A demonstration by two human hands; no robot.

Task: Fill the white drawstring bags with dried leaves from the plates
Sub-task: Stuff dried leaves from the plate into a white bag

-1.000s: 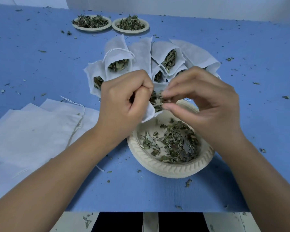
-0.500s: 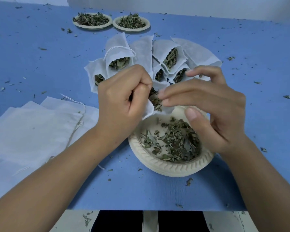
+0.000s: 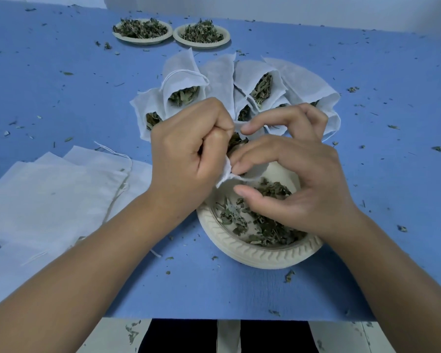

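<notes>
blue tbl point(image 3: 367, 72), white wall point(image 3: 290, 8), pale floor point(image 3: 107, 335)

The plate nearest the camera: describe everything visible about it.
The plate is round, cream, with a ribbed rim, seemingly moulded paper. It lies flat on the blue table near the front edge and holds loose dried leaves. The right hand hovers over its far right side, hiding that part; contact is unclear.

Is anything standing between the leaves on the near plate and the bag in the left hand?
Nothing visible does. The left hand grips the bag over the near plate, its mouth facing the right hand, whose fingers touch the opening. The leaves lie uncovered below.
</notes>
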